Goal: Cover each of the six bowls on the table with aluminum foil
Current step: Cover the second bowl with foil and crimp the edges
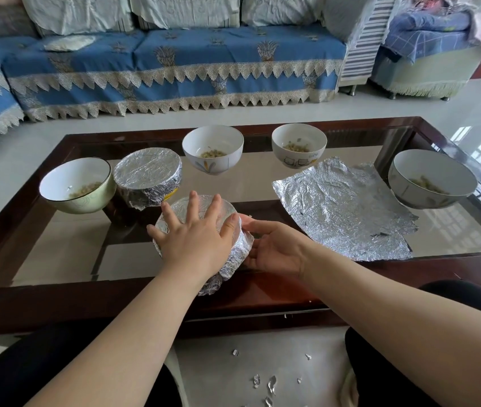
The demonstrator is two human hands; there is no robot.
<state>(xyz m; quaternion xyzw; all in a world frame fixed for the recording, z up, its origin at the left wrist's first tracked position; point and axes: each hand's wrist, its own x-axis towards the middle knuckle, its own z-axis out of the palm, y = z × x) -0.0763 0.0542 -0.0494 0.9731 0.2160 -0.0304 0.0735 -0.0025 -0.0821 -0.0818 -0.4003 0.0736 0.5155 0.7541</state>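
The person sits at a glass table (453,230) with a dark wooden frame. Six bowls stand on it. The near bowl (233,248) is wrapped in foil and stands close to the front edge, between the two hands. The left hand (195,239) lies flat on its top with the fingers spread and straight, pressing the foil down. The right hand (274,248) is at the right side of this bowl; its fingers are curved against the foil on the wall, and the thumb touches near the rim.

Behind and a little left stands a second covered bowl (148,177), fully in foil. Just beside it at the far left is an open bowl (77,186), touching or almost touching it. Two more open bowls, the middle bowl (212,149) and the printed bowl (299,145), stand at the back. The right bowl (431,179) is open too. All four open ones have some food inside.

A loose foil sheet (342,210), wrinkled, lies flat on the glass between the printed bowl and the right bowl. Small foil scraps (262,383) lie on the floor between the person's knees. A blue sofa (174,69) is behind the table.
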